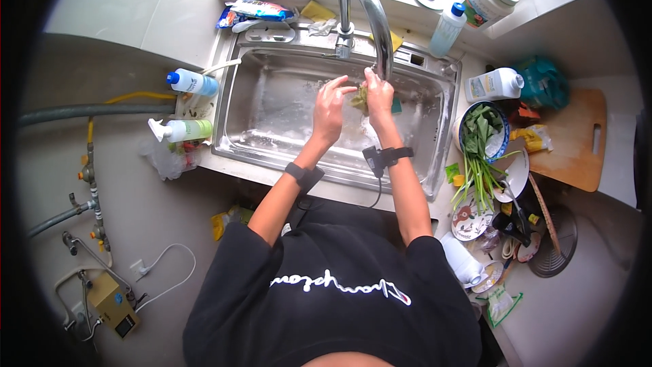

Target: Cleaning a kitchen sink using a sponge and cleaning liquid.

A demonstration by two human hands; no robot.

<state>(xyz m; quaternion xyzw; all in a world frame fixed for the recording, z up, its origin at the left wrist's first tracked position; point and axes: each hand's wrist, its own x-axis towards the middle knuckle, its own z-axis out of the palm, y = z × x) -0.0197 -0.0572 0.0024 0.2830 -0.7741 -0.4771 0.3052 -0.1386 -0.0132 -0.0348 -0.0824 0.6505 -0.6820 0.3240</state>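
My right hand (pixel 380 96) is below the spout of a chrome gooseneck faucet (pixel 383 35). It grips a crumpled yellow-green thing (pixel 360 100), perhaps a scrubbing cloth or sponge; the fingers partly hide it. To its left, my left hand (pixel 328 112) hovers over the basin with fingers apart and nothing in them. Under both hands lies a wet stainless steel sink (pixel 275 112) with whitish suds and dark specks on its bottom. A small teal piece (pixel 396 105), maybe a scouring pad, shows just right of my right hand.
Left of the sink stand a blue-capped bottle (pixel 196 83) and a spray bottle (pixel 188 130). At right are a bowl of leafy greens (pixel 481 127), a white bottle (pixel 493 84), a patterned plate (pixel 471 219) and a wooden cutting board (pixel 575 148). Packets (pixel 262 10) lie behind the sink.
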